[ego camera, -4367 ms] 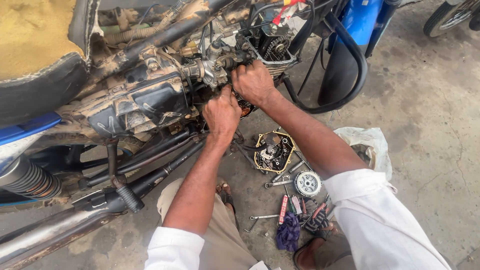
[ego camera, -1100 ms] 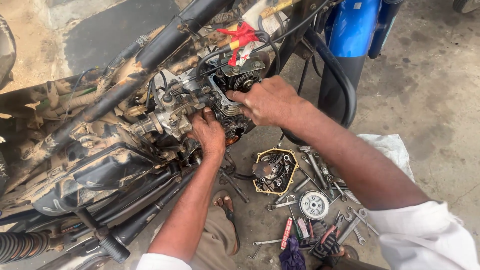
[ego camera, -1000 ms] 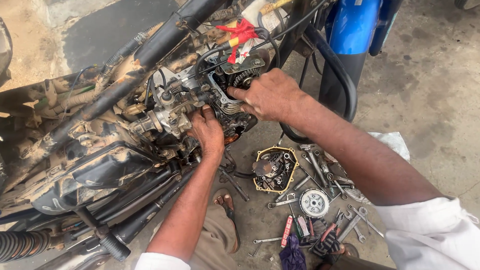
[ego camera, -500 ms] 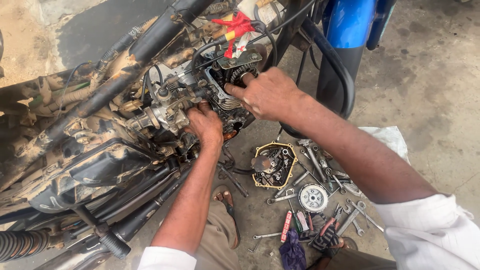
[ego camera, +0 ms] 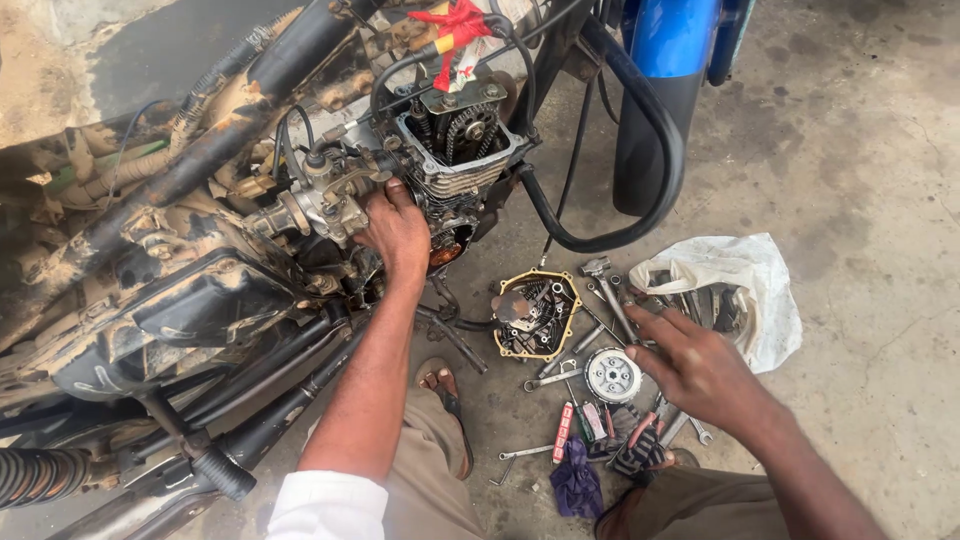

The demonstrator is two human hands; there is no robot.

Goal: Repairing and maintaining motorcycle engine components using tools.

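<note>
A crumpled white plastic bag (ego camera: pixel 735 290) is seen on the concrete floor (ego camera: pixel 860 150) at the right, its mouth turned toward the tools; dark metal parts lie half inside it and cannot be told apart. A red rag or tape (ego camera: pixel 452 30) is tied around the cable bundle above the engine, with a yellow band beside it. No label can be made out on the blue bodywork (ego camera: pixel 672 40) at the top.

The left hand (ego camera: pixel 397 232) is pressed against the side of the open motorcycle engine (ego camera: pixel 455 150), just below the exposed cam chain sprocket (ego camera: pixel 470 128) and beside the carburettor (ego camera: pixel 315 200); its fingers are curled in, but what they are closed on is hidden by the hand itself, so the grip cannot be told. The right hand (ego camera: pixel 695 365) hovers low over the floor, fingers spread apart and holding nothing, nearest to the round clutch part (ego camera: pixel 612 375) and the scattered wrenches (ego camera: pixel 610 300).

An engine cover with a yellowish gasket rim (ego camera: pixel 535 315) lies on the floor between the engine and the bag, small parts heaped inside it. A red-handled tool (ego camera: pixel 563 432), pliers (ego camera: pixel 640 450) and a purple cloth (ego camera: pixel 577 480) lie close to the person's knee.

The motorcycle's frame and seat are cut off by the left and top edges, and much of the lower engine is lost in shadow and grime. A sandalled foot (ego camera: pixel 440 385) shows beneath the left forearm.
</note>
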